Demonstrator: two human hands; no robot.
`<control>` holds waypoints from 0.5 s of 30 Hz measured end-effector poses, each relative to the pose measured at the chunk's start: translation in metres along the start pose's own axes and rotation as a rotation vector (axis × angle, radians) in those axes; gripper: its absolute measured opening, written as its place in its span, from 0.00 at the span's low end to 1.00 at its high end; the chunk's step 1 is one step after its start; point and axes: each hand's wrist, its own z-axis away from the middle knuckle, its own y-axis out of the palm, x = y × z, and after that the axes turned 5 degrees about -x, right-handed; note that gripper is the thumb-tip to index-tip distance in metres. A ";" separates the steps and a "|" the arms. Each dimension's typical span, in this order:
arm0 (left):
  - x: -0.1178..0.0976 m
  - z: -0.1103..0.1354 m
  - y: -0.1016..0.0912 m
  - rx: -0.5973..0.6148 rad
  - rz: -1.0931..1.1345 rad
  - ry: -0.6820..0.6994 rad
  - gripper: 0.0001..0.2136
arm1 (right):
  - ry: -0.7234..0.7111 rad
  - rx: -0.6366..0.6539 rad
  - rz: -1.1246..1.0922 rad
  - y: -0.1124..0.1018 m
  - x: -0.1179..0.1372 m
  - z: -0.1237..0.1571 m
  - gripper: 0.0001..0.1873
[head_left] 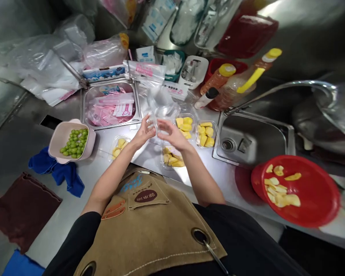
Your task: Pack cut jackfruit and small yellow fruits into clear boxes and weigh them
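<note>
Two hands work above a brushed steel counter point(74, 214). The left hand point(143, 132) and the right hand point(173, 135) are partly closed, with curved fingers, and together grip a clear plastic container point(161, 108) by its thin, glossy wall. Its exact outline is hard to read through the transparent plastic.

Four clear plastic trays point(206, 134) of yellow fruit chunks point(185, 127) stand close around the hands: one to the left, one below the right hand and two to the right. A square pale pink bowl point(56, 140) of round green grapes point(74, 142) sits farther left, its edge against a soft blue cloth point(56, 172). A steel bin point(110, 125) of pink packets stands just behind the hands. To the right are a steel sink point(253, 140) with a curved faucet point(278, 90) and a round red plate point(319, 193) holding pale fruit slices point(278, 193). Two plastic squeeze bottles point(235, 86) with yellow caps stand behind the sink. A tan canvas apron point(149, 234) fills the near foreground.
</note>
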 end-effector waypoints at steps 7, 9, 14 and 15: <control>0.037 0.039 0.078 0.192 0.195 -0.221 0.55 | 0.151 -0.278 -0.362 0.001 -0.030 0.124 0.43; 0.036 0.041 0.092 0.239 0.247 -0.285 0.54 | 0.190 -0.374 -0.433 -0.014 -0.028 0.144 0.39; 0.030 0.037 0.105 0.280 0.321 -0.370 0.53 | 0.266 -0.575 -0.532 -0.039 -0.029 0.170 0.29; 0.029 0.036 0.102 0.251 0.312 -0.369 0.54 | 0.292 -0.626 -0.477 -0.041 -0.031 0.170 0.27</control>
